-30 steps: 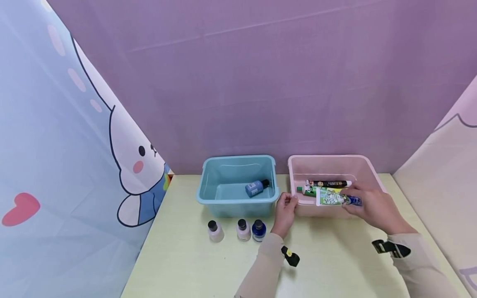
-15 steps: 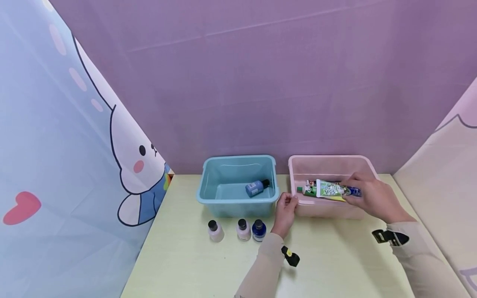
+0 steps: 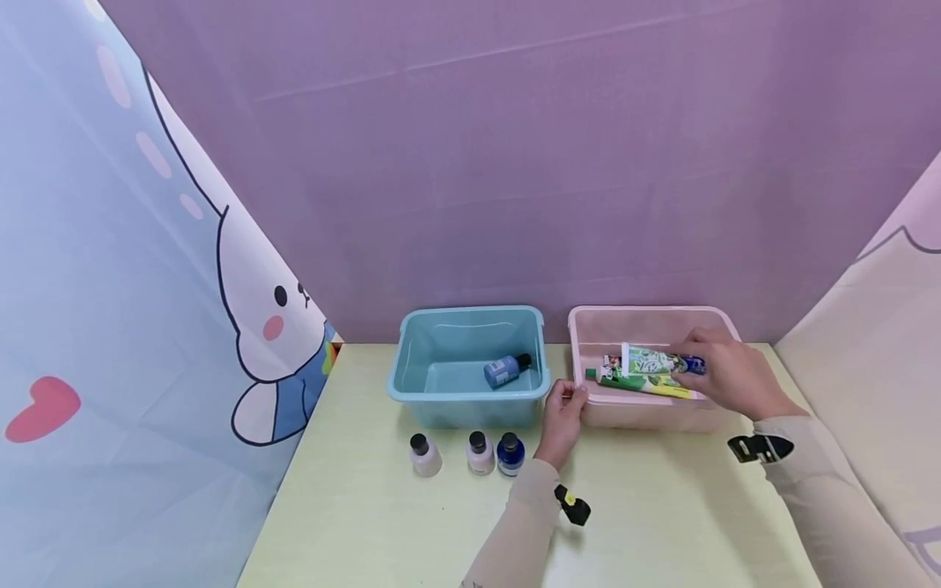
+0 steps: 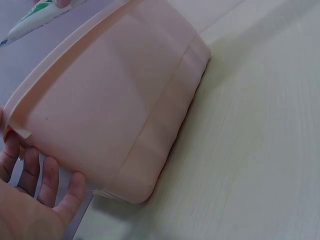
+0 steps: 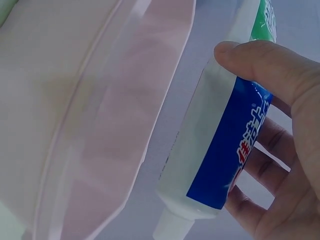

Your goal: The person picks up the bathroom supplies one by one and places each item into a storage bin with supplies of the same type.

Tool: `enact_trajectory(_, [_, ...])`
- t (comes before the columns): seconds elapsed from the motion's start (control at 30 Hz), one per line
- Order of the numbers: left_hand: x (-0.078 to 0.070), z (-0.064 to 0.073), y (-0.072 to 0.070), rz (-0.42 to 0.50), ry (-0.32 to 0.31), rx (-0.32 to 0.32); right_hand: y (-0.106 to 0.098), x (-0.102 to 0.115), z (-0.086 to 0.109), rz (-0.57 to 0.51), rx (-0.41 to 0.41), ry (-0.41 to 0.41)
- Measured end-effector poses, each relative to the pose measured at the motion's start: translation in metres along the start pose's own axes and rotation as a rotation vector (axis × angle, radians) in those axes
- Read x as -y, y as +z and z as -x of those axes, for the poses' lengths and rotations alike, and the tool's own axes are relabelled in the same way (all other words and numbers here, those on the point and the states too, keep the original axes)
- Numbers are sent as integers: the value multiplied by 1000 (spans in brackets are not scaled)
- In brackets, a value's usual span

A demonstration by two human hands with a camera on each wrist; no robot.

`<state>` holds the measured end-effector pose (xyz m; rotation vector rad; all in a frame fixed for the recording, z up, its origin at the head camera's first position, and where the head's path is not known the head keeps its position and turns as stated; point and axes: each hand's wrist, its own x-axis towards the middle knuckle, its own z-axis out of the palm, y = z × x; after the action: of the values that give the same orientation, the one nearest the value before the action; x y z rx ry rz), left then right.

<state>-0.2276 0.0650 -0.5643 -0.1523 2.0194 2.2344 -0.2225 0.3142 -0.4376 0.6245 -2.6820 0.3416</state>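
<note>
The toothpaste tube (image 3: 648, 361) is over the pink bin (image 3: 647, 416) at right, pinched between thumb and fingers of the right hand (image 3: 729, 376); the right wrist view (unlike the head view) shows its white cap (image 5: 172, 225). The left hand (image 3: 562, 420) grips the smooth plastic bin's near-left corner. A green-and-yellow tube (image 3: 625, 381) lies inside.

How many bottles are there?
4: a blue bottle inside the turquoise bin; left pale bottle, middle pale bottle and dark-blue bottle before it on the table. Others may be hidden.
</note>
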Motion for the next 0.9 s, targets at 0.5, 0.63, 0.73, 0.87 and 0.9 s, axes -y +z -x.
enact_trajectory(0.5, [1,-2,1,-8,-7,-10,-4,1,-25,-7,120,21])
enact_trajectory(0.63, [1,-2,1,-4,-14,-7,-1,-2,-33,23,120,-16])
enact_trajectory(0.73, [1,-2,1,-1,-14,-8,1,-4,-38,35,115,-46])
enact_trajectory(0.87, [2,-1,1,4,13,-12,4,-7,-45,39,135,-40])
enact_trajectory(0.9, [3,-1,1,5,22,-13,5,-8,-46,39,147,-29])
